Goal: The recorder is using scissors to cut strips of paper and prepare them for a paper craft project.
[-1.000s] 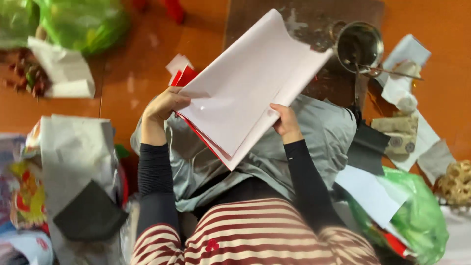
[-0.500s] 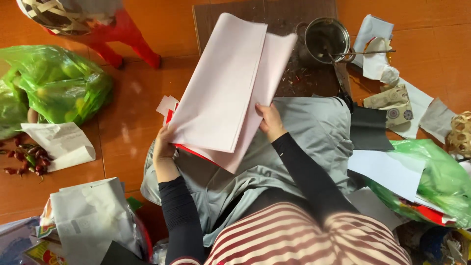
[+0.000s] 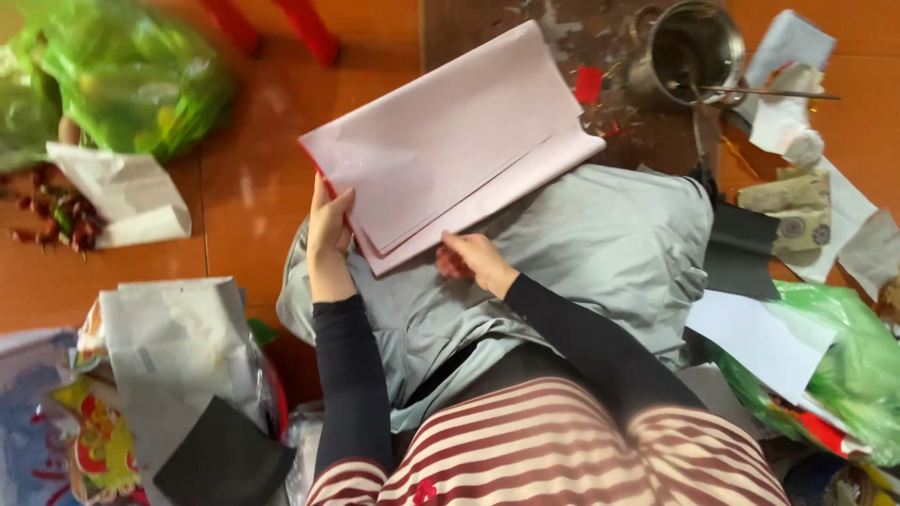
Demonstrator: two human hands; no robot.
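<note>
So your left hand (image 3: 328,230) and right hand (image 3: 473,258) pinch the pink paper stack's (image 3: 450,141) near edge, hands apart, its long axis angling away up-right.

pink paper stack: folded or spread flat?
Folded: the pink paper lies doubled, layered edges stepped along its lower side, left hand at its corner.
</note>
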